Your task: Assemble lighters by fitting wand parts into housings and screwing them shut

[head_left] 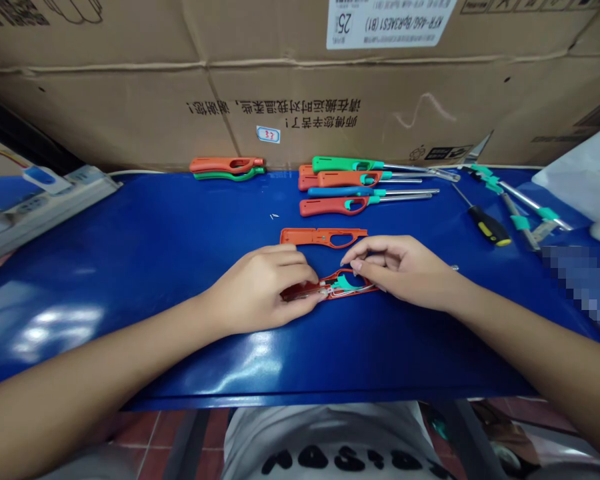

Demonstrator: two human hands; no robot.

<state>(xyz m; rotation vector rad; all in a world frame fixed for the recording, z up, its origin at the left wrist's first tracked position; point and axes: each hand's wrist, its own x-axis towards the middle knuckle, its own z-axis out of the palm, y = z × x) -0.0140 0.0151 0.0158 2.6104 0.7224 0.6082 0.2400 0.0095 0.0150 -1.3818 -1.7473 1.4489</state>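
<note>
An opened orange-red lighter shell [359, 291] lies on the blue table, a teal trigger [345, 283] and white wire inside it. My left hand [270, 287] is closed around its left end, fingers on the far side and thumb on the near side, hiding that end. Over its right end, my right hand [405, 273] holds thumb and fingertips close together in a pinch; whatever is between them cannot be made out. Part of a metal tube shows past the right wrist. Just beyond my hands lies the matching empty orange shell half [305, 237].
Assembled long-necked lighters [335, 205] lie in a row at the back. Orange and green shell halves [225, 165] are stacked to their left. On the right are a screwdriver [490, 227] and metal tubes with teal parts [520, 223]. A power strip [55, 207] sits left; a cardboard box [145, 100] stands behind.
</note>
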